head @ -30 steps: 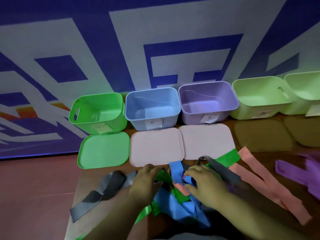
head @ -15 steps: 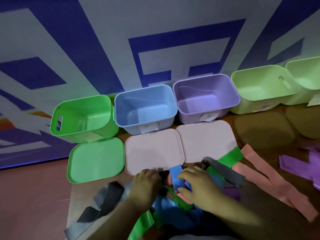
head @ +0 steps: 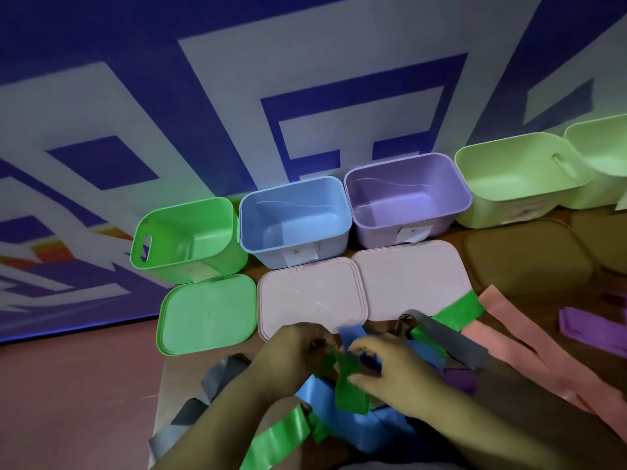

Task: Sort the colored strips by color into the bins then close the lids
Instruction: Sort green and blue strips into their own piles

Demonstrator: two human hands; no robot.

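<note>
A tangled pile of strips lies at the table's near edge: blue strips (head: 346, 422), green strips (head: 349, 385), grey strips (head: 448, 337) and a purple strip (head: 461, 381). My left hand (head: 291, 354) and my right hand (head: 393, 364) are both in the pile, pinching a green strip between them. Behind stand open bins in a row: green bin (head: 190, 239), blue bin (head: 295, 218), purple bin (head: 407, 198) and a pale green bin (head: 519, 178). All look empty.
Lids lie flat in front of the bins: a green lid (head: 207, 313), two pale pink lids (head: 312, 296), and a brown lid (head: 529, 262). Pink strips (head: 529, 337) and purple strips (head: 590, 330) lie to the right. Another pale green bin (head: 604, 154) is at the far right.
Both hands have shifted within the pile and lifted a green strip free between them. The camera has tilted, so the bins sit slightly lower in view.
</note>
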